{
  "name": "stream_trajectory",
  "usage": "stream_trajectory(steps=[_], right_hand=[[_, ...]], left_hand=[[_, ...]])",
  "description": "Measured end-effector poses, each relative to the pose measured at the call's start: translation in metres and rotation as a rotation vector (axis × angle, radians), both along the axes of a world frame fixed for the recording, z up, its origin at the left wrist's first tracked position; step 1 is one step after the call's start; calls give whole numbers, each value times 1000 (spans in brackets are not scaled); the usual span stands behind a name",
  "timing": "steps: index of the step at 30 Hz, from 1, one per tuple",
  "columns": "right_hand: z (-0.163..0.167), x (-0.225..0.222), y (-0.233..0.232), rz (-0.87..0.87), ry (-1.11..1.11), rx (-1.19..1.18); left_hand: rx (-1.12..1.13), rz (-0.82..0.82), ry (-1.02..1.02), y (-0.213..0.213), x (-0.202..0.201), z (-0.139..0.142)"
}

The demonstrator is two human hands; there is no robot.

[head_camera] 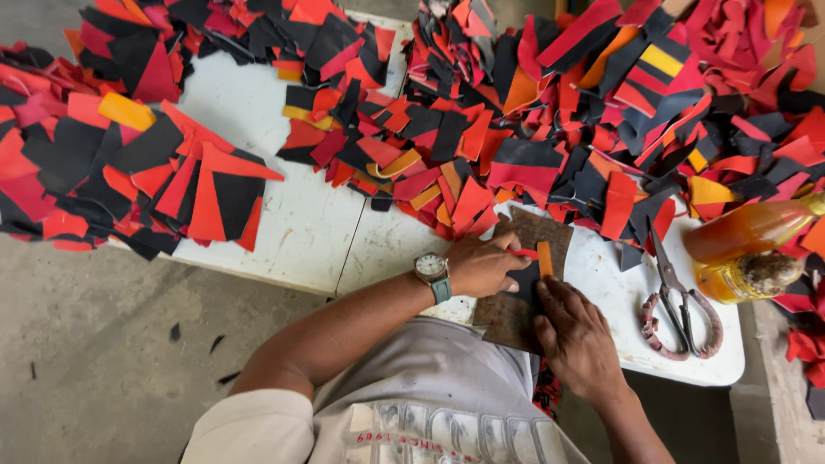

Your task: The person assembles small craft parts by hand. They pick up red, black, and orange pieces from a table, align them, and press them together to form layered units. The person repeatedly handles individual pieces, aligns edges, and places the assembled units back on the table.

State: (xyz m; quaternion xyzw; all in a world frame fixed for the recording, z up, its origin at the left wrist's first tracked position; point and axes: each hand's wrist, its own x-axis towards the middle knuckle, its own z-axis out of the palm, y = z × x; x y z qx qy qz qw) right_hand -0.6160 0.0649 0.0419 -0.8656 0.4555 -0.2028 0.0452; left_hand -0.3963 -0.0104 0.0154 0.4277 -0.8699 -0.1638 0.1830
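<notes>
Right hand (574,337) presses a rough brown board (526,283); left hand (483,265) pinches an orange strip (544,258).

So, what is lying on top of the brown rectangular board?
On the brown rectangular board lie a black piece and an orange strip, pressed by the left hand and right hand. The hands hide its middle.

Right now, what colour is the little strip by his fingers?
Orange; the strip shows in the head view.
</notes>
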Motion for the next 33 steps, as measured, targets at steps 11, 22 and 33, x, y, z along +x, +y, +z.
stream_trajectory(steps=[11,22,33], right_hand=[[2,21,-33,-205,139,102],[-7,23,-28,-295,300,87],[-19,15,-8,-195,185,-47]], left_hand=[[-27,36,3,4,1,8],[24,-50,-77,-5,-1,2],[-12,-82,-127,-11,-5,-9]])
